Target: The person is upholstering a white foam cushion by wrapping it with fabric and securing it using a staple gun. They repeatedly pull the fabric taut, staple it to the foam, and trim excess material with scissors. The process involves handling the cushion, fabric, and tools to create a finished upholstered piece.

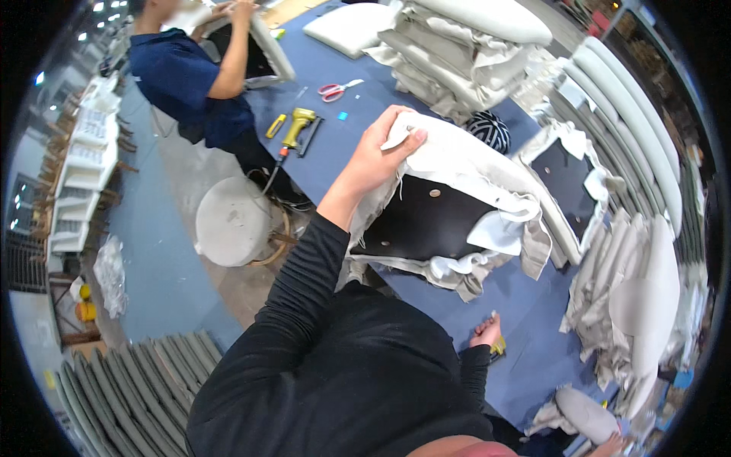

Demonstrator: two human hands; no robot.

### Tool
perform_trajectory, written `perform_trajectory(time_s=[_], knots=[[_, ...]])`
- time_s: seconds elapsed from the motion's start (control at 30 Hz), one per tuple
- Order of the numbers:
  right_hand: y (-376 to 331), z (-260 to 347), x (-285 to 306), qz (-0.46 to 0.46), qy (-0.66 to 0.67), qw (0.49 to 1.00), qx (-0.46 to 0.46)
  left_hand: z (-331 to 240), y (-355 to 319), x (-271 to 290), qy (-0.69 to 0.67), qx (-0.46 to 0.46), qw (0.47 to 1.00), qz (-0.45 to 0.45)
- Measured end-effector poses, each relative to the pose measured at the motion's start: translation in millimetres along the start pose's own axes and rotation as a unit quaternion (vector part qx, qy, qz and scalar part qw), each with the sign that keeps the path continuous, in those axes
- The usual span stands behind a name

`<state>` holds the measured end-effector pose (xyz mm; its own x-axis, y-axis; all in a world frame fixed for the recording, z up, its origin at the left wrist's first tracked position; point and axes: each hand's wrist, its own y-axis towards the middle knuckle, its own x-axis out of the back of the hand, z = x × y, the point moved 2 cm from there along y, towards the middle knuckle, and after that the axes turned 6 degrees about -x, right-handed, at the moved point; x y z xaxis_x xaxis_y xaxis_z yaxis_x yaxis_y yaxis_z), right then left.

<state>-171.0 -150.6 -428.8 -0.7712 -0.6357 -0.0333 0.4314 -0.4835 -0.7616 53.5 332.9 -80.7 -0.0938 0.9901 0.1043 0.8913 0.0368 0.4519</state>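
My left hand [378, 152] is closed on the far left corner of an upholstered chair seat, its thumb on the pale fabric cover [457, 150]. The seat is tilted, with its black underside [422, 217] facing me. Loose fabric and white padding [499, 232] bunch along its edges. Lower right, my right hand [486, 331] is held low over the blue table, with curled fingers. A small pale bit shows at its fingertips, too small to name. Just below that hand, partly hidden by the wrist, is a yellow tool [498, 349].
On the blue table [449, 305] lie a yellow staple gun [298, 128], red-handled scissors [332, 92] and a patterned ball-like thing [488, 131]. Stacked covers [449, 53] and another seat [563, 179] stand beyond. A co-worker [179, 76] handles a seat at far left. A round stool [232, 221] stands left.
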Motion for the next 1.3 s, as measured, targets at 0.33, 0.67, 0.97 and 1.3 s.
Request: perform_trajectory(time_s=[0.33,0.67,0.97,1.3], knots=[[52.1,28.6,35.7,-0.074,-0.253,0.912,0.315,-32.5,-17.0,-7.5,-0.012,0.039,0.999,-0.012],[-46.1,-43.2,88.1,-0.246,-0.514,0.787,0.237,-37.9,-5.0,-34.0,0.045,-0.009,0.999,0.012],[-176.1,105.9,-37.9,0.229,0.0,0.973,0.042,-72.6,0.6,-62.5,0.137,-0.055,0.989,0.007],[-410.6,152.8,-193.0,0.376,0.084,0.898,0.214,-70.3,3.1,-83.7,0.06,-0.101,0.993,0.032]])
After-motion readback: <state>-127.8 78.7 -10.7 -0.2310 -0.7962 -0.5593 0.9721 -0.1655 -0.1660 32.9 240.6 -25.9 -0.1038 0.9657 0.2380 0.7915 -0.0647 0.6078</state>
